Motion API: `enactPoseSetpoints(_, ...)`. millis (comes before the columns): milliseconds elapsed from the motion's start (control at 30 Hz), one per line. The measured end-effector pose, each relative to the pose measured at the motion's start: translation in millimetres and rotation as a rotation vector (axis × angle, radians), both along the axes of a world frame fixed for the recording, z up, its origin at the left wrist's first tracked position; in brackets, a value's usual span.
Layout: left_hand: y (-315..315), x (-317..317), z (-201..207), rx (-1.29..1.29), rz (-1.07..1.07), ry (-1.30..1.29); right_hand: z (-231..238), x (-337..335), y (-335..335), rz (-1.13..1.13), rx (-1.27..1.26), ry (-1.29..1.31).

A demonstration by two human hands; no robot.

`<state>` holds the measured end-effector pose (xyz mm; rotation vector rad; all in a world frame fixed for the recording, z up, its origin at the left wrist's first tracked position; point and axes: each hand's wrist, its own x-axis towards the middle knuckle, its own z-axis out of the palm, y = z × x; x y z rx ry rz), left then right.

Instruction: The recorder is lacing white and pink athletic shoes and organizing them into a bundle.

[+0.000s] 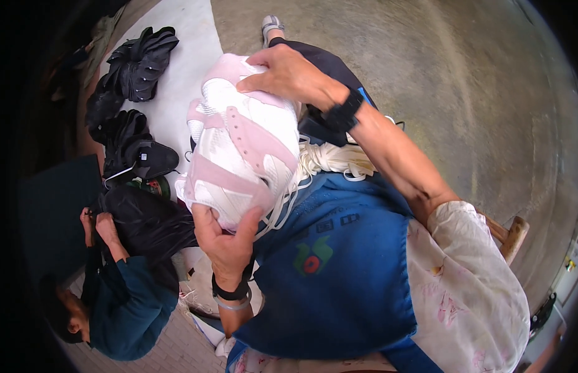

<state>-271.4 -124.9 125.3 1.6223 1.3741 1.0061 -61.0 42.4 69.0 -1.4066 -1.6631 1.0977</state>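
- Holding a bundle of pink-and-white shoe uppers point(242, 140) between both sets of fingers, at a slant in front of the body.
- Pressing thumb and forefinger of the right hand point(289, 74) onto the far end of the bundle, in a half-open V; hiding the remaining fingertips from view.
- Gripping the near edge with the left hand point(230, 245), with thumb over the upper face and fingers spread apart from it at the edge.
- Wearing a black watch point(344, 112) behind the right fingers; wearing a black band point(233, 291) behind the left fingers.
- Noting looped cream laces point(339, 160) beyond and to the right of the left fingers, just beside the bundle.
- Wearing a blue apron point(357, 261) to the right of the left fingers.
- Observing clustered black shoe uppers point(139, 68) left of the right fingers, near a white sheet point(192, 43).
- Seeing a seated co-worker point(130, 311) well left of the left fingers, possibly handling dark material; reading poorly in dim light.
- Viewing concrete floor point(482, 137) to the right of the right fingers.
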Motion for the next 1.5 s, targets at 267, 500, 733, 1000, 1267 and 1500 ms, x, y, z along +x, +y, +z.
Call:
enactPoseSetpoints(267, 11, 4, 7, 0.166, -0.059, 0.277, -24, 4, 18, 0.133, -0.273, 0.145)
enactPoseSetpoints(500, 27, 32, 0, 0.324, -0.501, 0.443, -53, 5, 5, 0.098, -0.096, -0.049)
enactPoseSetpoints(733, 28, 28, -12, 0.345, -0.457, 0.336, -66, 7, 7, 0.108, -0.221, 0.063)
enactPoseSetpoints(1000, 35, 36, -29, 0.495, -0.407, 0.262, -16, -4, 0, 0.104, 0.097, -0.377)
enactPoseSetpoints(1267, 32, 42, -35, 0.408, -0.478, 0.263, 14, -7, -28, 0.121, 0.231, -0.331)
enactPoseSetpoints(1500, 41, 43, -12, 0.286, -0.584, 0.383, -2, -10, 1, 0.271, 0.038, -0.344)
